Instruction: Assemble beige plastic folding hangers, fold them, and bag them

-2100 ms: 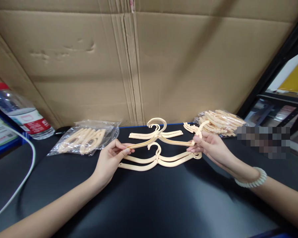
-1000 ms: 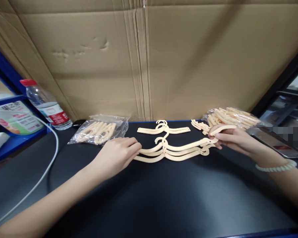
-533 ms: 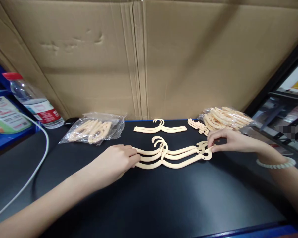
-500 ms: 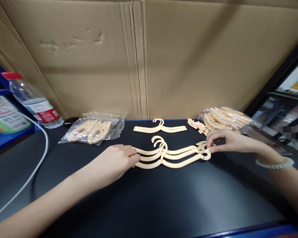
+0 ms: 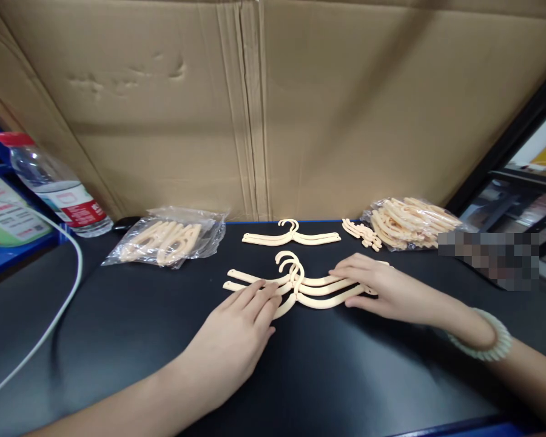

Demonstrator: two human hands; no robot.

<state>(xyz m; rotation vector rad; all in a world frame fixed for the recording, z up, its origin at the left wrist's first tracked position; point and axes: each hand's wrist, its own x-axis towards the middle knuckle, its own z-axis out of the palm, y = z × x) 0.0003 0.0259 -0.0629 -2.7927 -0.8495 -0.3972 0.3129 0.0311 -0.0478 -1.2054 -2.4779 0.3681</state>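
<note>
A stack of cream plastic hangers lies flat near the middle of the black desk, hooks pointing toward the far edge. The left hand rests flat, fingers spread, on the stack's left arms; the right hand lies flat and unclenched over its right arms. A single hanger lies just beyond, by the far edge. A bagged bundle of hangers sits toward the far left, another toward the far right.
</note>
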